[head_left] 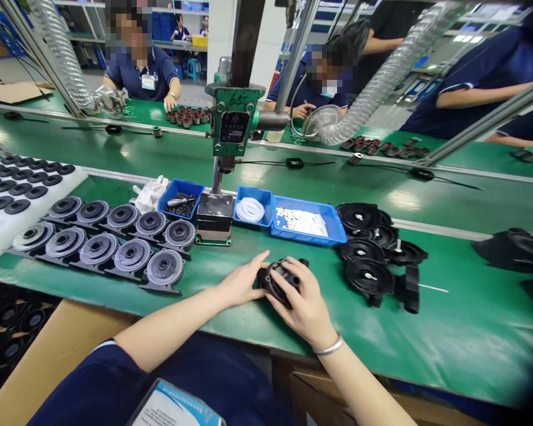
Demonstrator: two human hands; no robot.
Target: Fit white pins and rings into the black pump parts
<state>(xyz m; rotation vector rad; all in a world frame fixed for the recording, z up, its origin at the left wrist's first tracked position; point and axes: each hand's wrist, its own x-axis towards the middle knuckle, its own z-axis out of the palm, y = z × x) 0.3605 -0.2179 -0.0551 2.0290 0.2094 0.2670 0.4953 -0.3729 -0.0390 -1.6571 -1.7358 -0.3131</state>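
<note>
A black round plastic housing (281, 283) is between my two hands near the front of the green bench. My right hand (302, 299) curls over its top and right side, fingers bent around it. From the left, my left hand (244, 280) grips its edge, thumb low and index finger at the top. The underside of the housing is hidden. Just beyond are a blue tray of small white parts (308, 220), a blue bin with white rings (254, 207) and the black base block (214, 216) of a green press (236, 115).
Rows of black parts with grey discs (132, 254) stand at left, beside white foam holding black rings (15, 180). A blue bin of small black pieces (182, 199) lies near white gloves (152, 192). Black housings (369, 276) are piled at right. Co-workers sit across the conveyor (169, 148).
</note>
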